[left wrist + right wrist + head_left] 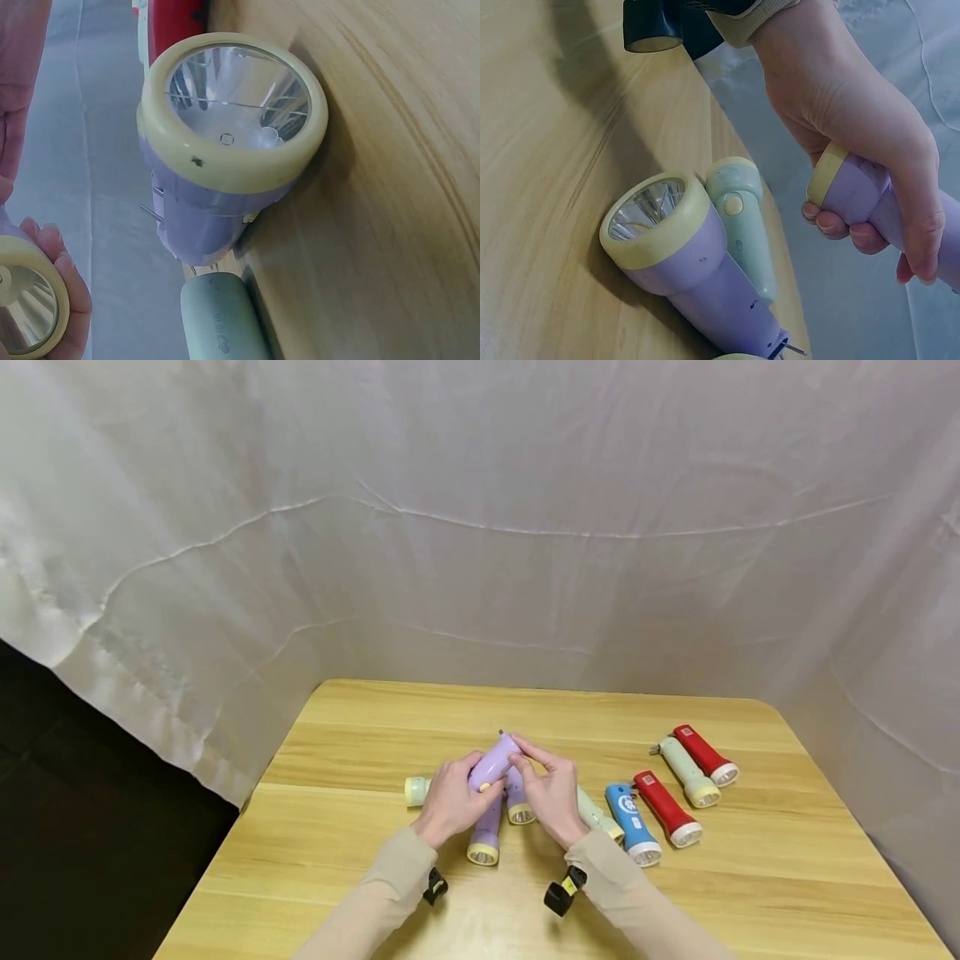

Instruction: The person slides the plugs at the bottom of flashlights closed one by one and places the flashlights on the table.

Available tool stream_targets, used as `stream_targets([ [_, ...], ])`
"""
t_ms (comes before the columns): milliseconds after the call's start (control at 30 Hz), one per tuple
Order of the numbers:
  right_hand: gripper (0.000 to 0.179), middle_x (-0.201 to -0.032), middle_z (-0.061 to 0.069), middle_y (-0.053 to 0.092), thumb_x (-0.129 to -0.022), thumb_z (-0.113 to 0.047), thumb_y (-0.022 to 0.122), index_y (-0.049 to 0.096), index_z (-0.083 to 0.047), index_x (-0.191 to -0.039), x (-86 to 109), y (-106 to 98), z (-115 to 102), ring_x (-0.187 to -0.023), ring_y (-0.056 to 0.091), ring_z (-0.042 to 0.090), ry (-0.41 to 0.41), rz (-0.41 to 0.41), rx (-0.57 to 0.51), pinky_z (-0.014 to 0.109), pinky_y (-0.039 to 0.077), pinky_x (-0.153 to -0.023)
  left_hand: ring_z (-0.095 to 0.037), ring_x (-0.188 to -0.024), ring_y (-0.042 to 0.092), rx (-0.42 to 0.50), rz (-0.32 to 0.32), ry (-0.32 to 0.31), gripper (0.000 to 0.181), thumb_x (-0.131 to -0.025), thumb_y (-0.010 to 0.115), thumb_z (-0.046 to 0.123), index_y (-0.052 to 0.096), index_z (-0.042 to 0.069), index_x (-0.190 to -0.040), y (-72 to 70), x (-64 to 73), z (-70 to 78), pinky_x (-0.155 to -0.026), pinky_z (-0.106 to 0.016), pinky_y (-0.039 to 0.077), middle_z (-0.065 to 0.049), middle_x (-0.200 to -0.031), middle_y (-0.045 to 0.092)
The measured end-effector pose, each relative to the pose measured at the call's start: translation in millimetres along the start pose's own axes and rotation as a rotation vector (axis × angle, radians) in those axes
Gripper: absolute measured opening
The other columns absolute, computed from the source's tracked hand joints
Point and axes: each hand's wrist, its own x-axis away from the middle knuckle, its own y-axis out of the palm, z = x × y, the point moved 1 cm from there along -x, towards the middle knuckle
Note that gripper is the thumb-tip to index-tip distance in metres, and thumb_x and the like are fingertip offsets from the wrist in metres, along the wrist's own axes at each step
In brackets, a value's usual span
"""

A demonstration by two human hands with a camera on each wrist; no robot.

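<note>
A purple flashlight (492, 763) is held up over the table, tilted, with its tail end pointing away. My left hand (455, 802) grips its pale yellow head, and in the right wrist view the left hand's (862, 112) fingers curl round that head. At the tail end, my right hand (552, 793) pinches the body between thumb and fingers. Below the hands lie two more purple flashlights, one (486, 833) nearer me and another (519, 797) partly hidden behind the right hand. A metal prong sticks out from the tail of a purple flashlight (720, 307) on the table.
Pale green flashlights lie left (416, 791) and right (598, 820) of the hands, each partly covered. Farther right are a blue flashlight (632, 824), two red flashlights (666, 807) and another green flashlight (688, 771). Grey cloth (525, 610) hangs behind the wooden table (300, 877).
</note>
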Motion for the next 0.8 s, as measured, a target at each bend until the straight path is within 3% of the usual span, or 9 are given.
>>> stream_targets([
  [167, 0.028, -0.114, 0.012, 0.075, -0.087, -0.006, 0.076, 0.076, -0.006, -0.115, -1.1, -0.9, -0.5, -0.11, 0.071, 0.028, 0.004, 0.011, 0.028, 0.04, 0.057, -0.095, -0.007, -0.062, 0.058, -0.014, 0.005, 0.004, 0.033, -0.088, 0.074, 0.029, 0.07, 0.009, -0.113, 0.4, -0.6, -0.3, -0.054, -0.02, 0.047, -0.009, -0.085, 0.074],
  [367, 0.026, -0.111, 0.012, 0.076, -0.086, -0.008, 0.078, 0.078, -0.009, -0.112, -0.7, -1.0, 2.2, -0.108, 0.072, 0.024, 0.005, 0.034, 0.022, 0.017, 0.055, -0.09, -0.009, -0.064, 0.06, -0.021, 0.018, 0.015, 0.032, -0.087, 0.074, 0.028, 0.07, 0.009, -0.113, 1.5, -0.2, -0.4, -0.055, -0.02, 0.048, -0.009, -0.087, 0.075],
  [500, 0.023, -0.107, 0.013, 0.077, -0.084, -0.005, 0.08, 0.08, -0.007, -0.106, -1.5, -0.6, 2.0, -0.104, 0.072, 0.016, 0.02, 0.069, -0.007, 0.011, 0.053, -0.088, -0.009, -0.064, 0.06, -0.031, 0.026, 0.013, 0.034, -0.087, 0.074, 0.029, 0.07, 0.009, -0.114, 2.5, -0.1, -0.6, -0.056, -0.02, 0.048, -0.009, -0.087, 0.075],
  [533, 0.021, -0.106, 0.013, 0.077, -0.083, -0.005, 0.08, 0.08, -0.007, -0.104, -1.8, -0.7, 2.1, -0.102, 0.073, 0.014, 0.024, 0.082, -0.018, 0.008, 0.053, -0.081, -0.009, -0.064, 0.06, -0.035, 0.028, 0.013, 0.034, -0.087, 0.074, 0.029, 0.07, 0.009, -0.114, 2.8, -0.1, -0.6, -0.055, -0.02, 0.047, -0.009, -0.086, 0.075],
  [733, 0.017, -0.1, 0.014, 0.079, -0.079, -0.003, 0.083, 0.081, -0.005, -0.095, -2.5, -1.9, 4.5, -0.093, 0.073, 0.004, 0.048, 0.132, -0.112, 0.01, 0.044, -0.058, -0.007, -0.061, 0.058, -0.055, 0.028, 0.014, 0.034, -0.087, 0.075, 0.03, 0.07, 0.009, -0.113, 3.9, -0.2, -1.0, -0.054, -0.019, 0.046, -0.007, -0.083, 0.074],
  [800, 0.017, -0.099, 0.014, 0.079, -0.079, -0.003, 0.083, 0.081, -0.005, -0.096, -2.8, -2.5, 5.9, -0.092, 0.074, 0.005, 0.048, 0.131, -0.124, 0.012, 0.049, -0.062, -0.007, -0.061, 0.057, -0.061, 0.026, 0.02, 0.034, -0.087, 0.075, 0.03, 0.07, 0.008, -0.113, 3.7, -0.6, -1.0, -0.053, -0.019, 0.046, -0.007, -0.083, 0.074],
])
